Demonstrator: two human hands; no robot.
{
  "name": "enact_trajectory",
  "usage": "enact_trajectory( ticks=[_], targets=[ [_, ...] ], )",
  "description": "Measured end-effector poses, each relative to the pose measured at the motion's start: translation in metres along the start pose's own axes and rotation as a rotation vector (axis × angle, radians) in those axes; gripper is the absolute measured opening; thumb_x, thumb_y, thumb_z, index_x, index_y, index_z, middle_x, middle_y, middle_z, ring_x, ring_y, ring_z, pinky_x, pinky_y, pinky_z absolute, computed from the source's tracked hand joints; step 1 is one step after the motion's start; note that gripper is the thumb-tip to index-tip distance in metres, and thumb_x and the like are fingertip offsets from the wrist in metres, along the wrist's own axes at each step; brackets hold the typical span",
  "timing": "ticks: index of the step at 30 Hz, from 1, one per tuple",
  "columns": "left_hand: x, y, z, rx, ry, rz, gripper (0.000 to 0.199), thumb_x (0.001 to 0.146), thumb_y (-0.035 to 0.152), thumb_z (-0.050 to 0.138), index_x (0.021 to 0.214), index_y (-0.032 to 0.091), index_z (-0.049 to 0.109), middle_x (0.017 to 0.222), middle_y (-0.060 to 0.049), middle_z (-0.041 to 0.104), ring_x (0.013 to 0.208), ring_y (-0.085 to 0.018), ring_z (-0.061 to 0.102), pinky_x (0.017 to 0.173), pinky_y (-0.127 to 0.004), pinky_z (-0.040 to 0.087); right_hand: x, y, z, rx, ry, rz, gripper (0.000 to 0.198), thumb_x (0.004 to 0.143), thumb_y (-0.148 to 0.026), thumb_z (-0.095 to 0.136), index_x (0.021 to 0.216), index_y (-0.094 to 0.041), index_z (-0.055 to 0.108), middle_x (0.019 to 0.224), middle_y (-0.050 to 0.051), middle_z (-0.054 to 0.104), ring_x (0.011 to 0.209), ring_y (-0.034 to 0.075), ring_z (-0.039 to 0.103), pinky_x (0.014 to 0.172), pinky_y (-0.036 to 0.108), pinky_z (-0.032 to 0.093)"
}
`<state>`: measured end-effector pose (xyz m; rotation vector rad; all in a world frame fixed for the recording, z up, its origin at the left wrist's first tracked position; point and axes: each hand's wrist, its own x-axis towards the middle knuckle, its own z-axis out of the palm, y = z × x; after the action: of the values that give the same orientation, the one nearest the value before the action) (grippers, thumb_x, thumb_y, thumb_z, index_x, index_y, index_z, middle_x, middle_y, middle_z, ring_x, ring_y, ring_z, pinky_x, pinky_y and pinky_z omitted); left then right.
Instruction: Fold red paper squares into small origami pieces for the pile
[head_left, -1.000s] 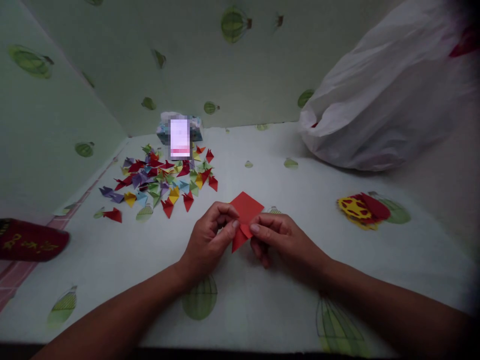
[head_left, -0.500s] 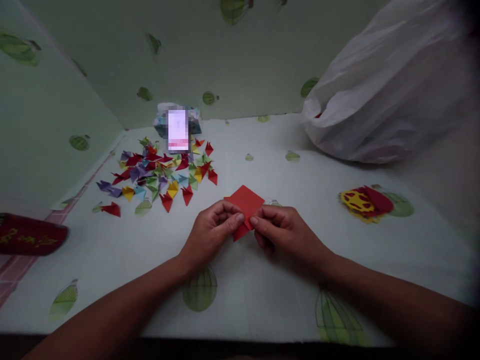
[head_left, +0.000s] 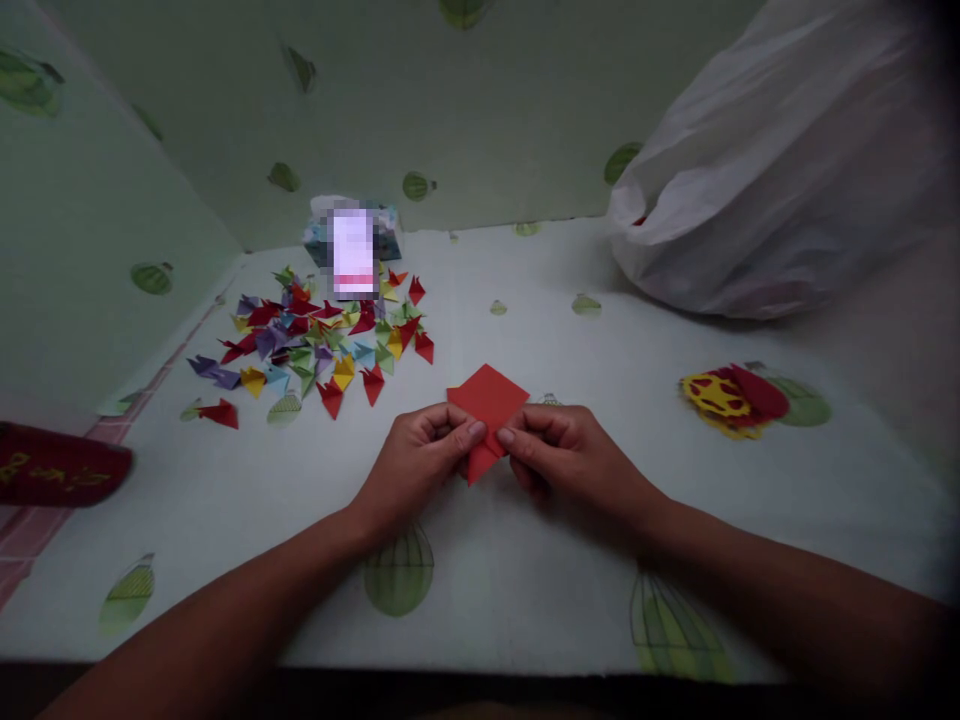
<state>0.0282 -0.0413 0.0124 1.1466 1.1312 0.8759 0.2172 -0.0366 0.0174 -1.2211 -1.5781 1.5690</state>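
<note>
A red sheet of origami paper (head_left: 489, 392), partly folded, is held over the middle of the table, with one corner pointing away from me and another toward me. My left hand (head_left: 429, 448) pinches its left side, thumb on top. From the right, my right hand (head_left: 553, 446) grips the other side, its thumb close to the left one. The fingers beneath the paper are mostly hidden. Beyond my left hand lies a loose pile of small folded paper pieces (head_left: 343, 371) in red, yellow, green, blue and purple.
A lit phone (head_left: 352, 250), blurred out, leans on a tissue box (head_left: 388, 232) behind the pile. At the back right stands a large white plastic bag (head_left: 742, 200). Yellow and red cut-out shapes (head_left: 720, 398) lie on the right. A dark red object (head_left: 67, 466) sits at the left edge.
Both thumbs stay near the middle of the red paper, with only a slight shift of the fingers. The whole view has moved a little; the pile looks unchanged.
</note>
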Motion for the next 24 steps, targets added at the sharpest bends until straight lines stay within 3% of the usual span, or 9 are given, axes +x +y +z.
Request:
enact_trajectory(
  ticks=[5, 9, 15, 24],
  targets=[
    [0.002, 0.0, -0.001, 0.045, -0.029, 0.011, 0.027, 0.086, 0.038, 0.071, 0.075, 0.014, 0.067, 0.058, 0.003, 0.057, 0.053, -0.008, 0.046, 0.05, -0.022, 0.032, 0.0, -0.002, 0.0, -0.041, 0.029, -0.018, 0.036, 0.091, -0.035, 0.059, 0.06, -0.019, 0.052, 0.046, -0.004, 0.052, 0.042, 0.007, 0.044, 0.045, 0.021, 0.034],
    [0.001, 0.0, -0.002, 0.049, 0.006, -0.017, 0.029, 0.085, 0.041, 0.072, 0.073, 0.014, 0.068, 0.056, 0.004, 0.056, 0.051, -0.007, 0.043, 0.049, -0.021, 0.031, 0.001, 0.003, -0.001, 0.051, -0.003, -0.001, 0.038, 0.093, -0.04, 0.059, 0.062, -0.019, 0.052, 0.051, -0.004, 0.055, 0.043, 0.007, 0.048, 0.045, 0.021, 0.038],
    [0.001, 0.0, 0.0, -0.065, 0.019, -0.027, 0.031, 0.083, 0.042, 0.075, 0.073, 0.015, 0.067, 0.056, 0.002, 0.063, 0.052, -0.009, 0.054, 0.056, -0.023, 0.043, 0.005, 0.01, -0.002, 0.21, -0.05, 0.038, 0.033, 0.089, -0.044, 0.066, 0.072, -0.018, 0.058, 0.055, -0.004, 0.059, 0.042, 0.007, 0.05, 0.044, 0.02, 0.038],
    [0.001, 0.001, 0.0, -0.037, -0.017, -0.042, 0.023, 0.085, 0.035, 0.074, 0.077, 0.015, 0.067, 0.059, 0.0, 0.067, 0.055, -0.011, 0.06, 0.059, -0.023, 0.046, 0.004, 0.003, 0.0, 0.084, 0.007, 0.026, 0.027, 0.087, -0.036, 0.064, 0.068, -0.018, 0.055, 0.051, -0.005, 0.055, 0.042, 0.007, 0.049, 0.043, 0.02, 0.037]
  ],
)
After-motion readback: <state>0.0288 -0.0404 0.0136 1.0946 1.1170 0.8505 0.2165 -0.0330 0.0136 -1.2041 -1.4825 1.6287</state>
